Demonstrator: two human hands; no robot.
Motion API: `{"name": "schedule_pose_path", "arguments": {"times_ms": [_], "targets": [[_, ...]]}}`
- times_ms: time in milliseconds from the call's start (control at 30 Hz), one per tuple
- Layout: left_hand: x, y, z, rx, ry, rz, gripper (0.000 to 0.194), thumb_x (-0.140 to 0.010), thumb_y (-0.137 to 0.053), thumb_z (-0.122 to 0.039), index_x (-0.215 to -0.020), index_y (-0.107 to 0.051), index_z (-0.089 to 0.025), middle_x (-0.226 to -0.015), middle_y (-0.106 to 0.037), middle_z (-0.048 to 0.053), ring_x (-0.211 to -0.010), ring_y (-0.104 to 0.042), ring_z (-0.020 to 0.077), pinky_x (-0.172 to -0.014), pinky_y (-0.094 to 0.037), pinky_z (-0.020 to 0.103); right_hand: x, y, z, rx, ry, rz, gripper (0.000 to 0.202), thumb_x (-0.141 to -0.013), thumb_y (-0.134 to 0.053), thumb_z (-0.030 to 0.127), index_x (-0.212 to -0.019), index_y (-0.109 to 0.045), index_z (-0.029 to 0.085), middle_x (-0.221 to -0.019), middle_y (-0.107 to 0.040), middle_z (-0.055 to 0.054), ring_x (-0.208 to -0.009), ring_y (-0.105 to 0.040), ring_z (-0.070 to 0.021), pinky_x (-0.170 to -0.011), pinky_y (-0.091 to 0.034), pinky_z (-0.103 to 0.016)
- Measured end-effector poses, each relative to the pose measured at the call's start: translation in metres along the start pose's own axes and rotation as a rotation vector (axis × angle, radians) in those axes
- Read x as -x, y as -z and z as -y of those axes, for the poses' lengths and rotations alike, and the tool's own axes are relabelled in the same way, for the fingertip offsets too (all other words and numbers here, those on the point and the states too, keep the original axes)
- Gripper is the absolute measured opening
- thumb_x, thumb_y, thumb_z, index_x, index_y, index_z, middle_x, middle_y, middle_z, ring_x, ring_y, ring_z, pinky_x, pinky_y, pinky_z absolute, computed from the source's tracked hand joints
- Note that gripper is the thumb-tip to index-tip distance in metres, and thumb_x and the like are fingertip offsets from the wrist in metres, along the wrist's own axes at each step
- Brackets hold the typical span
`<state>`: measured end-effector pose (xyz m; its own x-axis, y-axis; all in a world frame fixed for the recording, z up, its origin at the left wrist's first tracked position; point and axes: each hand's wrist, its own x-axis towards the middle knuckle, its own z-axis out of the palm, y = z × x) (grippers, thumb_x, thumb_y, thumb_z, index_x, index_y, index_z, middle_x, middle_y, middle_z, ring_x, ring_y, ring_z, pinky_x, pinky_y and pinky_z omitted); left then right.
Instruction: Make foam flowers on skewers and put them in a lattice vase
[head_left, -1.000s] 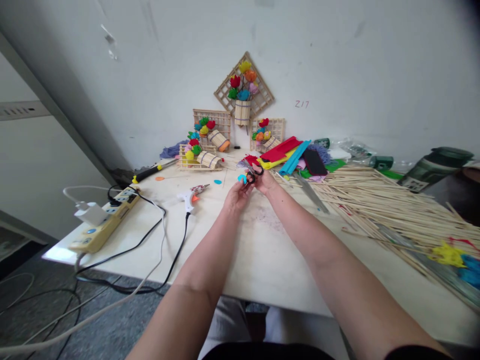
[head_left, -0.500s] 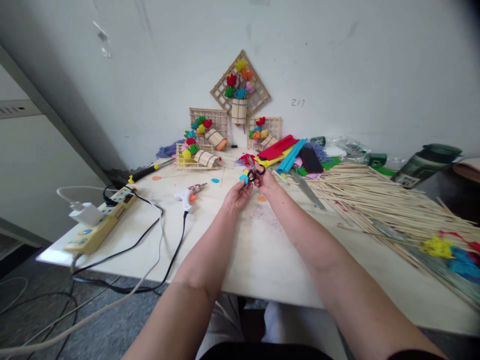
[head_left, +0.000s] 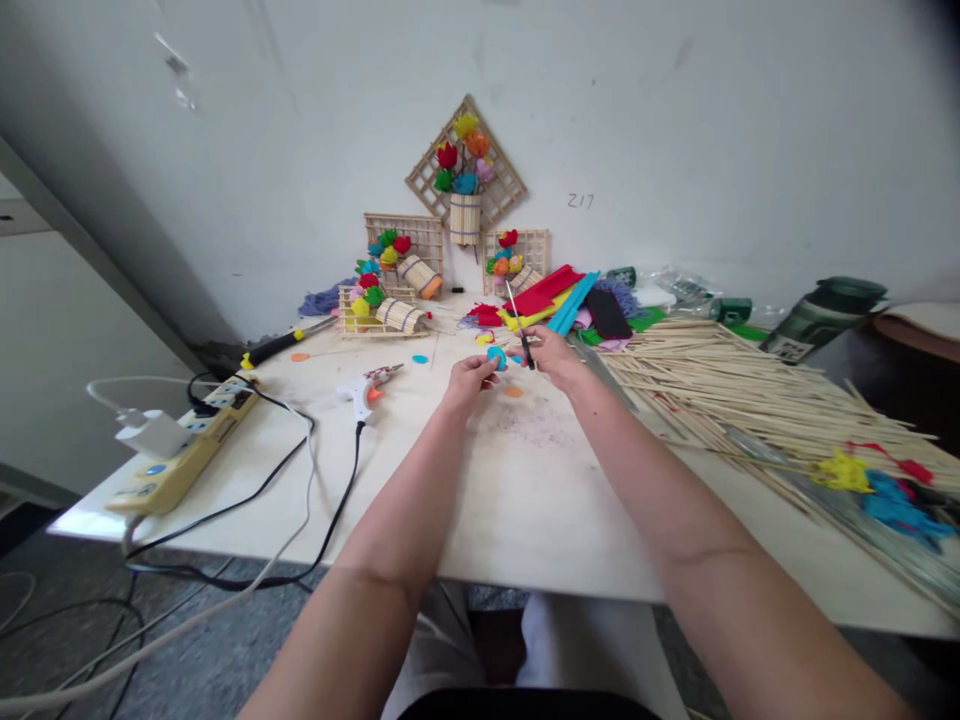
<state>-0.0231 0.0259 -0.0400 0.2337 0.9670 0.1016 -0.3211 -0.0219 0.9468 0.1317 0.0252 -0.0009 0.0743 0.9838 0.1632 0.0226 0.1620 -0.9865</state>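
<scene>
My left hand (head_left: pixel 469 380) pinches a small round blue felt-like piece (head_left: pixel 496 356) between thumb and fingers, above the middle of the table. Just right of it, my right hand (head_left: pixel 553 356) is closed on a pair of scissors (head_left: pixel 526 348) with black handles, the blades pointing up and away from me. A second bit of blue shows by the right fingertips; whether they grip it, I cannot tell. Close below the hands lies an orange piece (head_left: pixel 513 392), and a yellow piece (head_left: pixel 486 338) is just beyond them.
A white glue gun (head_left: pixel 361 396) and its cord lie at left near a power strip (head_left: pixel 184 450). Stick-lattice panels with felt flowers (head_left: pixel 466 180) stand against the wall. Coloured felt sheets (head_left: pixel 544 290), a phone (head_left: pixel 609 314) and many thin sticks (head_left: pixel 720 380) cover the right side.
My right hand has moved right, away from the left, and the scissors have swung so their blades point upward. The blue piece shows more fully in my left hand. The whole view has shifted slightly.
</scene>
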Motion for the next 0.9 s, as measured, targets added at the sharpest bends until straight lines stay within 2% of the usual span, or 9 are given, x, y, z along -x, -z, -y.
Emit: {"name": "schedule_pose_path", "arguments": {"times_ms": [133, 267, 400, 533, 667, 733, 833, 900], "targets": [[0.003, -0.002, 0.003, 0.017, 0.017, 0.037, 0.028, -0.055, -0.075, -0.038, -0.063, -0.065, -0.014, -0.064, -0.064, 0.005, -0.047, -0.048, 0.0059, -0.046, -0.034, 0.019, 0.011, -0.004, -0.009, 0.009, -0.064, 0.005, 0.04, -0.054, -0.073, 0.028, -0.089, -0.056, 0.021, -0.053, -0.055, 0.007, -0.044, -0.049, -0.0067, -0.037, -0.026, -0.016], [0.005, -0.006, 0.006, -0.026, 0.03, 0.09, 0.033, -0.053, -0.076, -0.042, -0.061, -0.064, -0.013, -0.052, -0.059, 0.002, -0.043, -0.046, 0.0059, -0.046, -0.034, 0.02, 0.016, -0.01, -0.015, -0.053, -0.06, -0.012, 0.042, -0.052, -0.071, 0.026, -0.09, -0.054, 0.021, -0.057, -0.058, 0.006, -0.046, -0.053, -0.0089, -0.041, -0.033, -0.018], [0.004, -0.009, 0.01, -0.088, 0.042, 0.069, 0.038, -0.047, -0.078, -0.046, -0.058, -0.061, -0.013, -0.051, -0.059, 0.002, -0.043, -0.047, 0.0069, -0.048, -0.036, 0.022, 0.01, -0.009, -0.025, 0.02, 0.044, -0.051, 0.043, -0.05, -0.067, 0.02, -0.091, -0.055, 0.019, -0.059, -0.059, 0.006, -0.051, -0.053, -0.0107, -0.049, -0.043, -0.023], [0.003, -0.012, 0.01, -0.139, 0.076, 0.048, 0.043, -0.045, -0.077, -0.049, -0.059, -0.059, -0.013, -0.055, -0.061, 0.002, -0.045, -0.049, 0.0079, -0.05, -0.038, 0.023, 0.003, -0.005, -0.032, 0.186, 0.189, -0.092, 0.039, -0.052, -0.063, 0.019, -0.09, -0.056, 0.018, -0.056, -0.057, 0.006, -0.055, -0.053, -0.0114, -0.052, -0.043, -0.023], [0.003, -0.009, 0.005, -0.236, 0.056, 0.056, 0.044, -0.05, -0.073, -0.052, -0.069, -0.063, -0.013, -0.063, -0.064, 0.004, -0.053, -0.052, 0.0101, -0.054, -0.039, 0.024, 0.002, -0.003, -0.027, 0.224, 0.235, -0.146, 0.037, -0.053, -0.063, 0.019, -0.09, -0.057, 0.018, -0.054, -0.055, 0.006, -0.055, -0.052, -0.0117, -0.051, -0.042, -0.023], [0.002, -0.007, 0.002, -0.436, 0.003, 0.004, 0.041, -0.057, -0.07, -0.051, -0.077, -0.066, -0.015, -0.069, -0.065, 0.005, -0.06, -0.054, 0.013, -0.057, -0.038, 0.026, 0.003, -0.001, -0.023, 0.186, 0.215, -0.16, 0.039, -0.052, -0.064, 0.02, -0.09, -0.057, 0.018, -0.055, -0.055, 0.006, -0.053, -0.051, -0.0116, -0.049, -0.041, -0.023], [0.002, -0.006, 0.003, -0.95, -0.135, -0.094, 0.031, -0.063, -0.067, -0.045, -0.08, -0.069, -0.019, -0.08, -0.066, 0.007, -0.082, -0.055, 0.0209, -0.068, -0.039, 0.03, 0.003, 0.005, -0.02, 0.1, 0.167, -0.174, 0.041, -0.05, -0.064, 0.022, -0.09, -0.055, 0.018, -0.056, -0.056, 0.006, -0.051, -0.051, -0.011, -0.048, -0.041, -0.023], [0.002, -0.01, 0.005, -1.251, -0.206, -0.07, 0.027, -0.065, -0.066, -0.043, -0.08, -0.069, -0.021, -0.09, -0.065, 0.009, -0.097, -0.05, 0.0256, -0.077, -0.038, 0.034, 0.003, 0.008, -0.02, 0.064, 0.142, -0.18, 0.042, -0.05, -0.065, 0.024, -0.09, -0.055, 0.017, -0.056, -0.055, 0.006, -0.05, -0.05, -0.0105, -0.048, -0.041, -0.023]]}}
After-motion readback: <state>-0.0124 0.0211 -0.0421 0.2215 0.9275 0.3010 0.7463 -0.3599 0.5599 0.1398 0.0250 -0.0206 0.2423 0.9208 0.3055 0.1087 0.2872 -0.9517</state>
